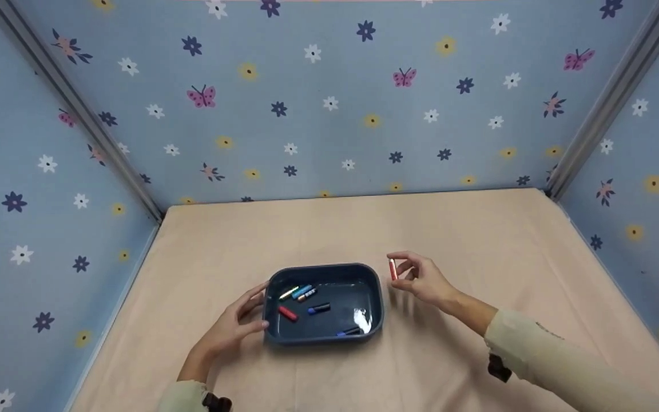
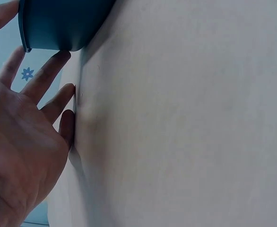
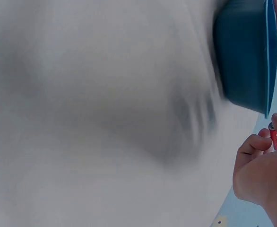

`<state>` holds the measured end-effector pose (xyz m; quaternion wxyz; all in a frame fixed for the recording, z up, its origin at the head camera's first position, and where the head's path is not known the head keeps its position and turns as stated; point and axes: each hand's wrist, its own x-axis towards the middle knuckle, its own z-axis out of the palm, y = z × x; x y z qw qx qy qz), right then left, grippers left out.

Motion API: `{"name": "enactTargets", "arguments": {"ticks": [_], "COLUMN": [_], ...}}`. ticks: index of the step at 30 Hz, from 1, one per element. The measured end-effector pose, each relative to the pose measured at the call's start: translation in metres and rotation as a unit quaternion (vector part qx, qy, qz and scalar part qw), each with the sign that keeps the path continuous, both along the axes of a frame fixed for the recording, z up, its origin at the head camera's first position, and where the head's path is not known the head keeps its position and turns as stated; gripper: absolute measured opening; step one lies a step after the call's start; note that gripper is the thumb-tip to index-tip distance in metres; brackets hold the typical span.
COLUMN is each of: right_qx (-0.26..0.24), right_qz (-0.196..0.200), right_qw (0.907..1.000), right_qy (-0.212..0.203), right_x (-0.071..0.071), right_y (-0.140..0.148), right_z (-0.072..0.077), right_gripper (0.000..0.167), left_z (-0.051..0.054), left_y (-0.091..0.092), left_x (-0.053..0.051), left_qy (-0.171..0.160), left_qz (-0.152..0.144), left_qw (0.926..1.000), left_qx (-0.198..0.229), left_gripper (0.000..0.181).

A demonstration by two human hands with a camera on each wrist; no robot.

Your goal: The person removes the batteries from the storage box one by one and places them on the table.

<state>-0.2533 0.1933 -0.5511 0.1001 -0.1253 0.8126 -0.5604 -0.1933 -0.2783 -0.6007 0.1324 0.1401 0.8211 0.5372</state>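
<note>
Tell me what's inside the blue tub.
A gold battery, light-blue battery and multicoloured battery lie clustered; a red battery and two black-and-blue batteries lie apart. The tub floor beneath them is covered and cannot be seen.

A smooth, plastic-looking tray (glossy inside); matt, wrinkled cloth; 2 metallic posts.

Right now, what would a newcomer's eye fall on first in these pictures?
Probably the dark blue tray on the table, holding small coloured cylinders. Just right of it, the right hand holds a red cylinder between its fingers. Behind the table stands a flower-patterned blue wall.
</note>
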Motion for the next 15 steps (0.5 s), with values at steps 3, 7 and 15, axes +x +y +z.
{"name": "enactTargets", "arguments": {"ticks": [3, 7, 15], "right_qx": [0.000, 0.009, 0.044], "right_qz": [-0.008, -0.016, -0.031], "right_qw": [1.0000, 0.9998, 0.9981], "right_qy": [-0.002, -0.007, -0.029], "right_x": [-0.002, -0.004, -0.003], "right_y": [0.001, 0.002, -0.004], "right_z": [-0.007, -0.018, -0.032], "right_gripper": [0.063, 0.063, 0.062], "left_z": [0.000, 0.000, 0.000], "left_y": [0.001, 0.002, 0.001], "left_x": [0.000, 0.000, 0.000], "left_qy": [-0.005, -0.005, -0.001], "left_qz": [0.001, 0.001, 0.004], "left_qw": [1.0000, 1.0000, 1.0000], "left_qx": [0.006, 0.008, -0.002], "left_gripper": [0.085, 0.086, 0.085]}}
